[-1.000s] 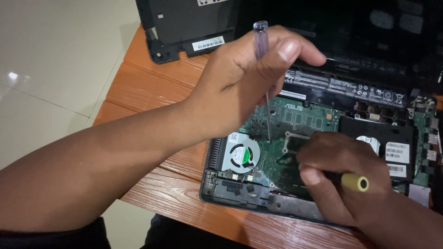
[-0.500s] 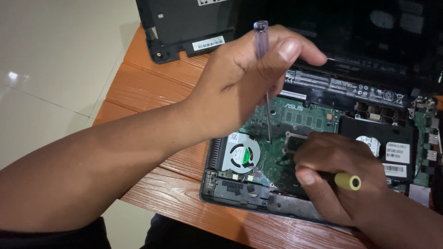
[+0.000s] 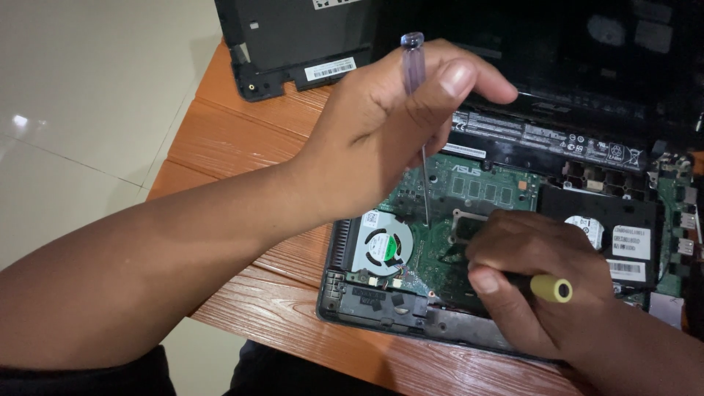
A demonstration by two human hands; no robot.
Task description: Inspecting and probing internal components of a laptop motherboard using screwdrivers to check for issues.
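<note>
Two hands, two screwdrivers, over an opened laptop.

Left hand (image 3: 389, 139) pinches a clear-handled screwdriver (image 3: 415, 66) upright; its thin shaft drops to the green mainboard (image 3: 484, 192), just right of the round cooling fan (image 3: 383, 246). Right hand (image 3: 532, 282) is closed round a yellow-capped screwdriver (image 3: 551, 288), lying low over the board (tip hidden under the fingers). Laptop chassis (image 3: 381, 312) sits on an orange wooden table (image 3: 235, 139); a detached black cover (image 3: 286, 44) lies at the far edge.

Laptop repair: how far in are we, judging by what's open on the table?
Done: the bottom cover is off and lies on the table, baring the green board and fan. In hand: the left hand stands a clear-handled screwdriver on the board; the right hand holds a yellow-ended tool. Left: fan and board remain seated.
</note>
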